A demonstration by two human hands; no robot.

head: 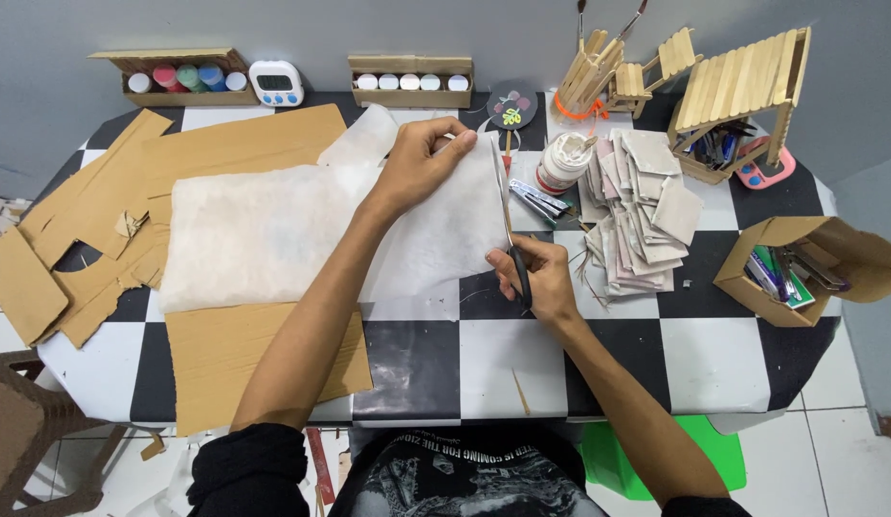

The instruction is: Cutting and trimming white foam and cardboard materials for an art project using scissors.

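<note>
A white sheet [436, 239] was pinned taut by the left hand [422, 163]; scissors [511, 239], gripped by the right hand [536, 278], were best kept straight along its right edge.

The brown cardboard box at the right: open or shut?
Open: the cardboard box lies tipped, its flaps spread, with pens and tools showing inside.

Black T-shirt [465, 474] — pale printed graphic on chest; short black sleeves [245, 469]; forearms bare, no rings, no watch.
</note>
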